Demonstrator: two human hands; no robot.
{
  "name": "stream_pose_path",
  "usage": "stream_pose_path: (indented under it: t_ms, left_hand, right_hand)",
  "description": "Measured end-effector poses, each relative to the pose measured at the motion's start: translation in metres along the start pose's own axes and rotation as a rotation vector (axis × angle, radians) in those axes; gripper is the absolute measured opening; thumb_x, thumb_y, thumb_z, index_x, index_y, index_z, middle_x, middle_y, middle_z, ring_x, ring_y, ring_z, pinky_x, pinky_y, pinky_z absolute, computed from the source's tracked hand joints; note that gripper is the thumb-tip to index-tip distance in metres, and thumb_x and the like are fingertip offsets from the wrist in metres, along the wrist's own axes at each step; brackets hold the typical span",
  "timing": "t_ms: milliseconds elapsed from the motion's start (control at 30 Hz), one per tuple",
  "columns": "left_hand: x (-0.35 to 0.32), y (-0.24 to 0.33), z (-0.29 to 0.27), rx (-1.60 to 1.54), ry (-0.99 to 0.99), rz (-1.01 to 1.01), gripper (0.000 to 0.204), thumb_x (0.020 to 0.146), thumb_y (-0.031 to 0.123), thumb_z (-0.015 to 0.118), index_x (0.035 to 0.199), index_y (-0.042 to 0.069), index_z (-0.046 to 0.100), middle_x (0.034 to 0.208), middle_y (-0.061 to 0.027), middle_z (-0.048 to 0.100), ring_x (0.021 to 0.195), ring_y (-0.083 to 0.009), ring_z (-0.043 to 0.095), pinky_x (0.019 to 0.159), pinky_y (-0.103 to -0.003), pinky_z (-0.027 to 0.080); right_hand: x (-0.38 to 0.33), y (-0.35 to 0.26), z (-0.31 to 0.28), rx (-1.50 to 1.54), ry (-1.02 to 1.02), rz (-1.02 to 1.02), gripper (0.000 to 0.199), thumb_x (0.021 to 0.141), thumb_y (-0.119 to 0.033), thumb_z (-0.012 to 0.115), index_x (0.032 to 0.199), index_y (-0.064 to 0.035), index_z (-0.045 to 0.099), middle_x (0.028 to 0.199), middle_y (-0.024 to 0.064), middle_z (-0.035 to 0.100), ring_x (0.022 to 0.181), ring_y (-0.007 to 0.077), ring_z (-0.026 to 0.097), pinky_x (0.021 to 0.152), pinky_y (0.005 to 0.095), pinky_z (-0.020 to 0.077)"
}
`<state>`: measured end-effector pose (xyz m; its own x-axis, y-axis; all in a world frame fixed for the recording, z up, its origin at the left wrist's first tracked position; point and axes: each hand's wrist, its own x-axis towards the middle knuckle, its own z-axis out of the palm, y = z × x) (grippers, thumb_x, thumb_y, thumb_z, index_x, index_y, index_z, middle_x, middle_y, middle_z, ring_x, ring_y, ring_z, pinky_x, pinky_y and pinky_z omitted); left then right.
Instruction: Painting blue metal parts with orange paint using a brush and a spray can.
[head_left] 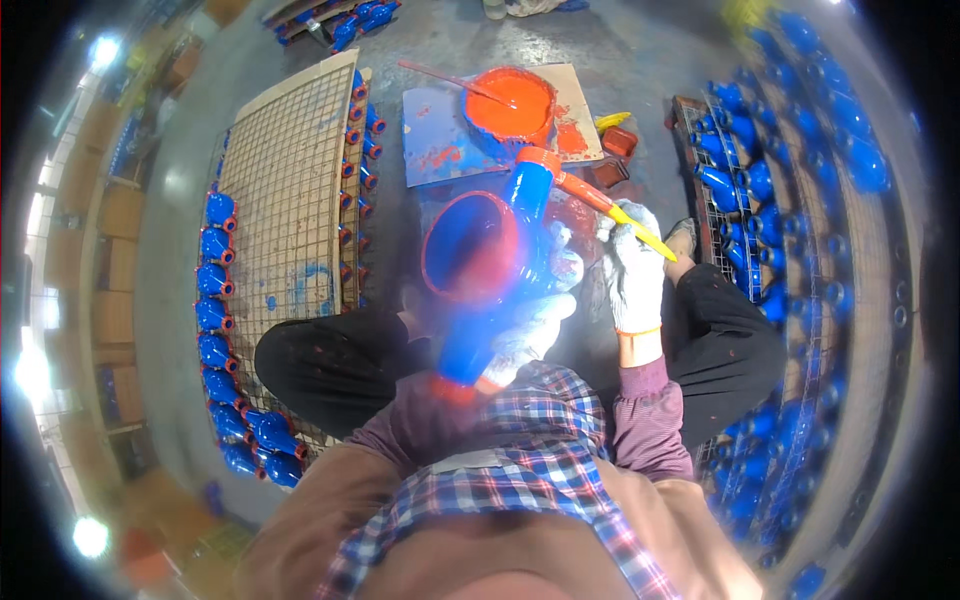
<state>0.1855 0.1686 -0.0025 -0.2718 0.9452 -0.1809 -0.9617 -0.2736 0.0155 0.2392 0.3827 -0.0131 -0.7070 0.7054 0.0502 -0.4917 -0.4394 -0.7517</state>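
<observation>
A blue pipe fitting with wide and narrow openings is held up in my left hand, its white glove wrapped round the body. Red paint covers the fitting's rims, and its near side is blurred. My right hand, also in a white glove, is closed on a paintbrush with a yellow handle. The brush's paint-coated end meets the red collar at the fitting's upper end. Beyond them stands a paint tub of orange-red paint, a stick leaning in it.
Under the tub lies a paint-stained board. To the left is a wire rack lined with blue fittings. Several more blue fittings stand on racks at the right. A small red container sits beside the board.
</observation>
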Motion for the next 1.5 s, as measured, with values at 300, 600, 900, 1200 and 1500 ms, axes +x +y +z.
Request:
stream_pose_path:
  t_ms: [300,600,900,1200,1500]
  left_hand:
    - [0.02,0.07,0.075,1.663,0.049,0.226,0.069,0.071,0.032,0.077,0.129,0.004,0.051,0.12,-0.0119,0.059,0.108,-0.0241,0.06,0.092,-0.036,0.05]
    - [0.029,0.047,0.109,3.261,-0.275,0.539,0.058,0.068,0.028,0.073,0.121,0.011,0.06,0.118,-0.0162,0.059,0.095,-0.0281,0.06,0.063,-0.035,0.055]
    - [0.034,0.042,0.108,3.382,-0.408,0.544,0.052,0.07,0.022,0.072,0.12,0.011,0.06,0.118,-0.0135,0.059,0.094,-0.0248,0.06,0.065,-0.032,0.056]
    - [0.037,0.058,0.098,2.849,0.057,0.081,0.077,0.059,0.038,0.084,0.124,0.007,0.056,0.113,-0.015,0.057,0.101,-0.033,0.061,0.081,-0.039,0.055]
    - [0.017,0.067,0.052,1.506,0.233,0.239,0.073,0.066,0.024,0.083,0.128,0.003,0.052,0.119,-0.0091,0.058,0.108,-0.0156,0.057,0.094,-0.033,0.049]
  right_hand:
    - [0.012,-0.081,0.008,-0.561,0.083,-0.132,0.022,0.093,-0.008,0.061,0.113,0.0008,0.063,0.088,0.0051,0.064,0.07,0.0087,0.058,0.064,0.0223,0.0483]
    - [0.052,-0.081,0.023,-1.278,-0.233,-0.379,0.032,0.091,-0.035,0.062,0.087,-0.003,0.061,0.069,0.0132,0.057,0.061,0.026,0.055,0.058,0.0369,0.0441]
    - [0.018,-0.068,0.031,-1.345,-0.394,-0.653,0.023,0.09,-0.025,0.065,0.084,-0.0054,0.056,0.07,0.0142,0.057,0.064,0.0313,0.061,0.055,0.0378,0.0474]
    - [-0.047,-0.065,0.019,-1.252,-0.32,-0.78,0.024,0.076,-0.009,0.075,0.098,-0.0106,0.066,0.081,0.0102,0.062,0.066,0.0269,0.062,0.058,0.0327,0.0485]
    - [-0.049,-0.075,0.001,-1.196,-0.175,-0.746,0.022,0.077,0.0,0.072,0.099,-0.0031,0.067,0.095,0.0116,0.067,0.089,0.0284,0.064,0.082,0.0346,0.0505]
